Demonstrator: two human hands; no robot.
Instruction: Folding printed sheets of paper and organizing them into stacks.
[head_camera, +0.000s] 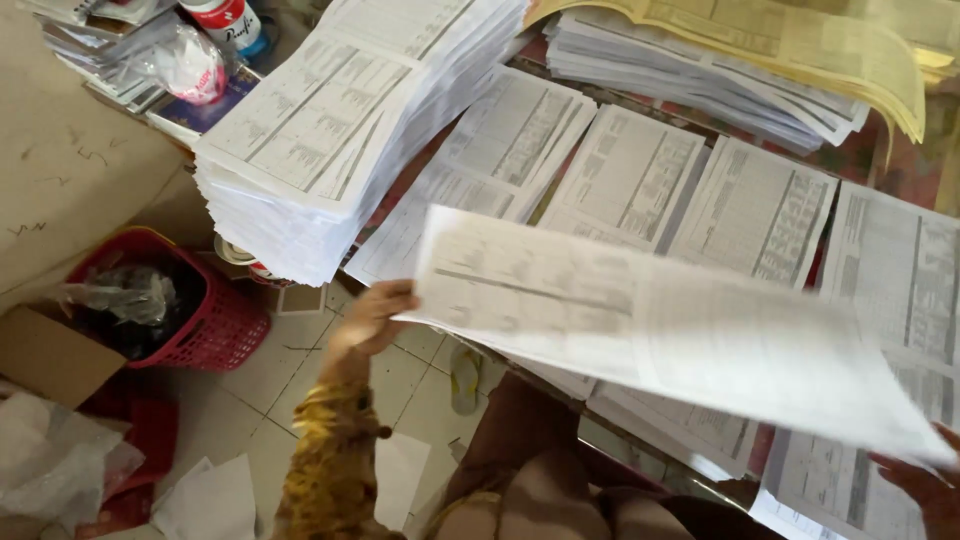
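Left hand (372, 318) and right hand (925, 482) pinch opposite ends of a printed sheet (660, 325), held above crowded paper stacks (625, 180).

Printed sheet (660, 335), wide, blurred: held at both ends, left hand (372, 318) at 9 o'clock, right hand (925, 485) at 4 o'clock. Desk (860, 155) beneath carries paper rows; tall stack (330, 130) at 11 o'clock; red basket (215, 330) on floor, 9 o'clock.
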